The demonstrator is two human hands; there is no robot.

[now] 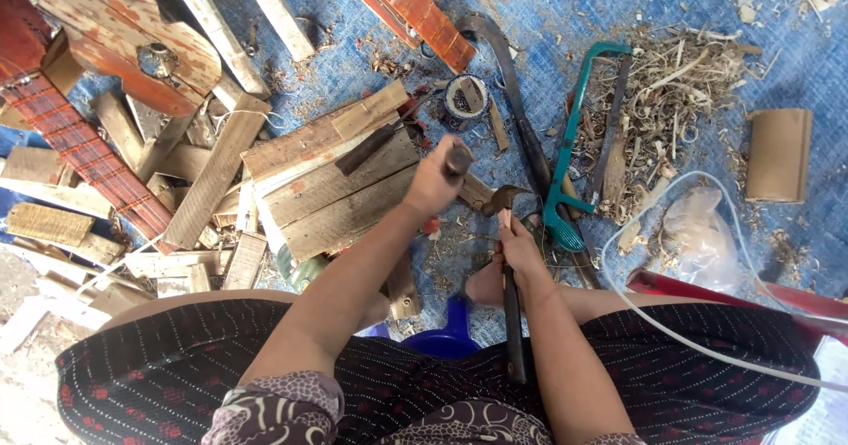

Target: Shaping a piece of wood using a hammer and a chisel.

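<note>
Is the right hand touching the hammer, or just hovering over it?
Touching. The head view shows the right hand wrapped around the dark handle of the hammer just below its head, with no gap visible between fingers and handle.

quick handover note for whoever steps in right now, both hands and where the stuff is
Left hand: raised over the boards, fist shut on a short dark tool handle; what tool it is cannot be told.
Right hand: grip shut on a hammer, head up near the left fist, handle running back toward the lap.
Around: stack of wooden boards just left of the hands, teal bow saw and wood shavings to the right, blue tarp beneath.
Done: shavings and cut wood scraps lie about.
Left: cannot tell from this view.
</note>
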